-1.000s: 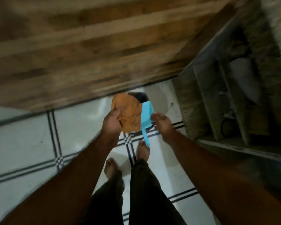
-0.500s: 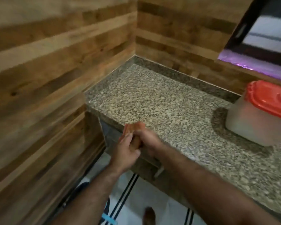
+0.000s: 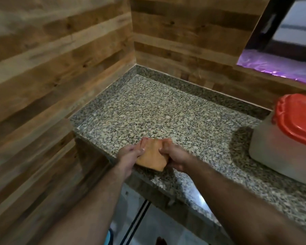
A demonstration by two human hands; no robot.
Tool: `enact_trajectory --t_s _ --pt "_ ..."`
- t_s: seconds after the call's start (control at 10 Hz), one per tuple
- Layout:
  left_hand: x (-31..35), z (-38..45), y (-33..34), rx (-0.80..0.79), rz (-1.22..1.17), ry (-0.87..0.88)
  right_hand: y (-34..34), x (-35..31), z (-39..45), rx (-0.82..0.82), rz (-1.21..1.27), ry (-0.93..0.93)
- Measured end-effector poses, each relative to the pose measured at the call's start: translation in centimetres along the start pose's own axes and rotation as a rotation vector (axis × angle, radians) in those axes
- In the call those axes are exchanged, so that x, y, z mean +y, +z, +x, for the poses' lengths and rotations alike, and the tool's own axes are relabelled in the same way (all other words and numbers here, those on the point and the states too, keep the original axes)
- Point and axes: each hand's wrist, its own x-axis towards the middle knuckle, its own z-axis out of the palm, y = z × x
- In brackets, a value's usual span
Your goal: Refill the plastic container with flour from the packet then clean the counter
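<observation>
An orange cloth (image 3: pixel 151 157) is held folded over the front edge of the speckled granite counter (image 3: pixel 148 112). My left hand (image 3: pixel 130 152) pinches its left side and my right hand (image 3: pixel 173 155) grips its right side. A translucent plastic container (image 3: pixel 279 149) with a red lid (image 3: pixel 298 119) stands shut on the counter at the far right, well apart from both hands. No flour packet is in view.
Wood-panelled walls close the counter on the left and at the back. A dark window frame with a purple-lit sill (image 3: pixel 279 66) sits at the upper right. Tiled floor (image 3: pixel 131 227) and a bit of a blue item (image 3: pixel 107 237) show below the counter edge.
One second ago I stood over the floor with the cloth and a blue dustpan. The view has since swung up to the counter, and both hands spread the bunched cloth at its front edge.
</observation>
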Motion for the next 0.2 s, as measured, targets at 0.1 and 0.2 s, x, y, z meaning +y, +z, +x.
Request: enact_trajectory --t_s 0.1,0.2 --pt "-0.8 0.4 -0.2 0.130 0.408 0.160 -1.0 1.4 -0.1 0.109 -0.279 0.038" --pt "-1.7 1.2 -0.9 0.140 0.731 0.286 -1.1 2.6 -0.7 0.267 -0.530 0.003"
